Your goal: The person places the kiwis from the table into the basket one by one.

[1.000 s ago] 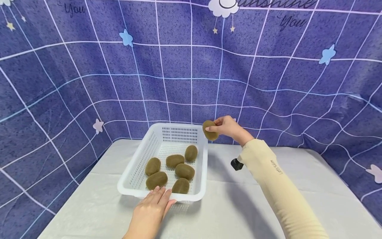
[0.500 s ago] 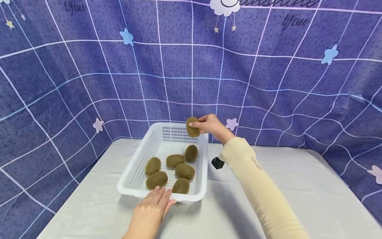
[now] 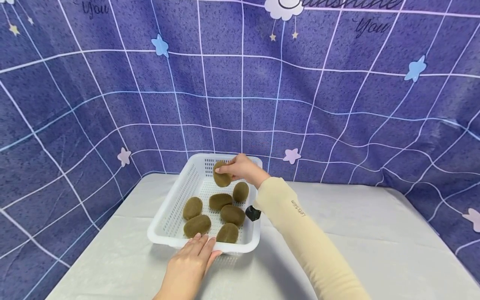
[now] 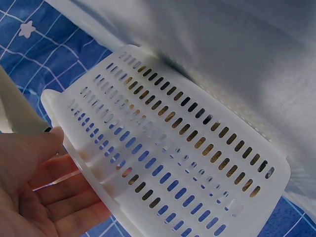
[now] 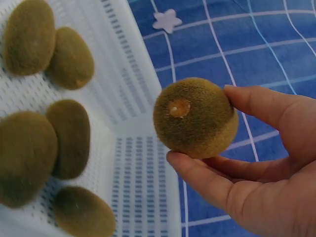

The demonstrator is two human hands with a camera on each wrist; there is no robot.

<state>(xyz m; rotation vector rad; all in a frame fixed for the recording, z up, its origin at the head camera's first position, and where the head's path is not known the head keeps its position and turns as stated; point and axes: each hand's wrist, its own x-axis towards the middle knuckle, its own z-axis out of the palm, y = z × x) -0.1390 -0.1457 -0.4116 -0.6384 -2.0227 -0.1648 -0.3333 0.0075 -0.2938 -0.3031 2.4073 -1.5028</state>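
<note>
My right hand (image 3: 243,168) pinches a brown fuzzy kiwi (image 3: 221,176) between thumb and fingers, over the far part of a white plastic basket (image 3: 159,227). The right wrist view shows the stem end of this kiwi (image 5: 190,121) turned to the camera. Several more kiwis lie on the basket's perforated floor, among them one kiwi (image 3: 240,192) just below the right hand and another kiwi (image 3: 197,226) by the near rim. My left hand (image 3: 187,266) holds that near rim, its fingers reaching over the edge, the thumb at the outer side (image 4: 57,140).
The basket stands on a table with a white cloth (image 3: 360,233). A purple-blue grid-patterned curtain (image 3: 300,104) hangs behind and along the left. A small black device (image 3: 253,213) sits under the right wrist, at the cream sleeve (image 3: 296,225).
My right hand has carried the kiwi leftward from beyond the basket's right rim to over its inside, and lower. The left hand has stayed on the near rim.
</note>
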